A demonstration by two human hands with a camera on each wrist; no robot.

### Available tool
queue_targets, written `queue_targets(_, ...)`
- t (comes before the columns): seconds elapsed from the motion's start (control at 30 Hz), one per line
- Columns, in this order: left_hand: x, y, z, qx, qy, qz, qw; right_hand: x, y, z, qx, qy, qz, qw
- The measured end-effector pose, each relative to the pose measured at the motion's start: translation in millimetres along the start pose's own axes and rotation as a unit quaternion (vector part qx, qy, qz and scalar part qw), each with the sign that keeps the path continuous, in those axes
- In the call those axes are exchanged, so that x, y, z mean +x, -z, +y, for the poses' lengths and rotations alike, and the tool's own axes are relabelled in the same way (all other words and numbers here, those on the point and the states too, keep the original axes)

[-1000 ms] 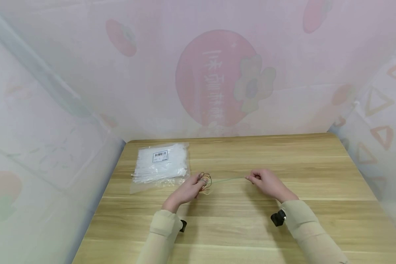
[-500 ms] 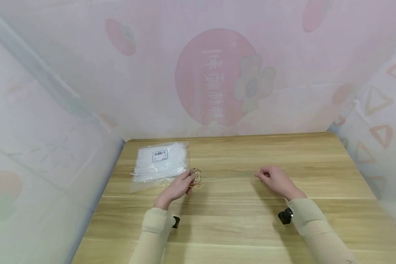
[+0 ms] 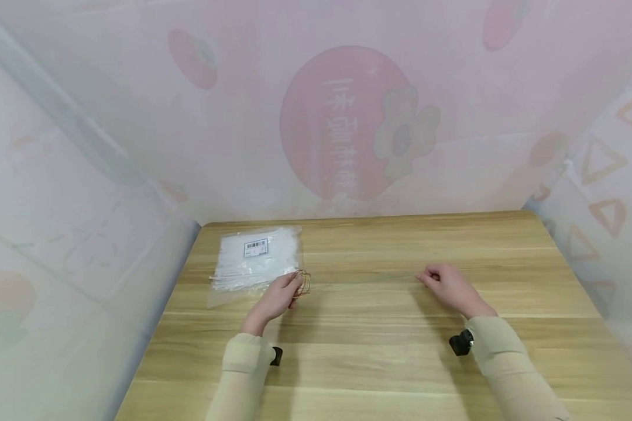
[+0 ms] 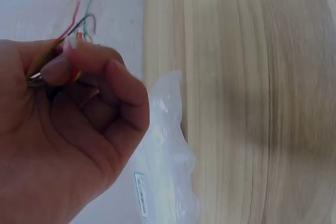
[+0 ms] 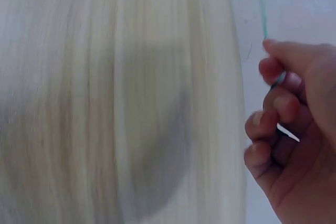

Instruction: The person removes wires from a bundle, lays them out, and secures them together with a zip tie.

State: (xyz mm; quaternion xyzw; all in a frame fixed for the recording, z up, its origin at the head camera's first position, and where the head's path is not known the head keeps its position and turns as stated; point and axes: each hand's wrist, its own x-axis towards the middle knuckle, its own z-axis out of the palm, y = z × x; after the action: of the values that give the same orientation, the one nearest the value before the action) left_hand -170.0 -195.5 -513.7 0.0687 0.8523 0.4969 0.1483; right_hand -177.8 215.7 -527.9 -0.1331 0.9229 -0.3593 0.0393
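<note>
My left hand (image 3: 276,298) pinches a small looped bundle of thin coloured wires (image 3: 304,283) between thumb and curled fingers. Red, dark and green strands stick out past the fingertips in the left wrist view, where the wire bundle (image 4: 65,38) is partly hidden by the hand. A thin green wire (image 3: 368,281) runs from the bundle across to my right hand (image 3: 450,287), stretched nearly straight above the table. Thumb and forefinger of the right hand pinch its end; in the right wrist view the green wire (image 5: 263,17) enters at the fingertips.
A clear plastic bag of white cable ties (image 3: 255,260) with a barcode label lies at the back left, close beside the left hand. The wood-grain table (image 3: 379,356) ends at a printed cloth wall (image 3: 232,146) behind.
Both hands have drawn apart: the left went left towards the bag with the bundle, the right went right. A longer stretch of green wire now shows between them.
</note>
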Motion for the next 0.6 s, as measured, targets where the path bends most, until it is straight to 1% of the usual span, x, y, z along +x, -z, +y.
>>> queue_targets(0.1, -2.2, 2.5, -3.4, 0.027, 0.004, -0.005, 0.9996, -0.4, 0.4, 3.8, 0.001, -0.007, -0.004, 1.0)
queue_targets(0.2, -4.4, 4.0, -7.5, 0.035, 0.009, -0.017, 0.9992, -1.8, 0.9, 6.6, 0.003, -0.006, -0.006, 1.0)
queue_targets(0.27, -6.8, 5.8, -12.2, 0.053, 0.015, -0.008, 0.9984, -3.9, 2.4, 8.3, 0.006, -0.015, -0.004, 0.9999)
queue_targets(0.33, -10.7, 9.1, -18.6, 0.07, 0.028, -0.002, 0.9972, -6.2, 4.7, 9.7, 0.005, -0.021, -0.003, 0.9998)
queue_targets(0.4, -15.1, 13.5, -25.6, 0.097, 0.044, -0.003, 0.9943, -7.9, 7.0, 11.4, 0.002, -0.023, 0.0, 0.9997)
queue_targets(0.43, -17.6, 15.7, -28.7, 0.114, 0.05, -0.009, 0.9921, -8.3, 7.9, 11.7, 0.0, -0.023, 0.001, 0.9997)
queue_targets(0.47, -19.9, 17.8, -31.7, 0.121, 0.058, -0.021, 0.9907, -8.5, 8.5, 11.9, -0.003, -0.019, 0.002, 0.9998)
queue_targets(0.53, -24.2, 21.4, -36.4, 0.132, 0.066, -0.043, 0.9881, -8.2, 8.7, 12.3, -0.009, -0.007, 0.004, 0.9999)
queue_targets(0.6, -28.0, 23.8, -39.6, 0.134, 0.073, -0.06, 0.9865, -8.0, 8.1, 11.6, -0.014, 0.0, 0.008, 0.9999)
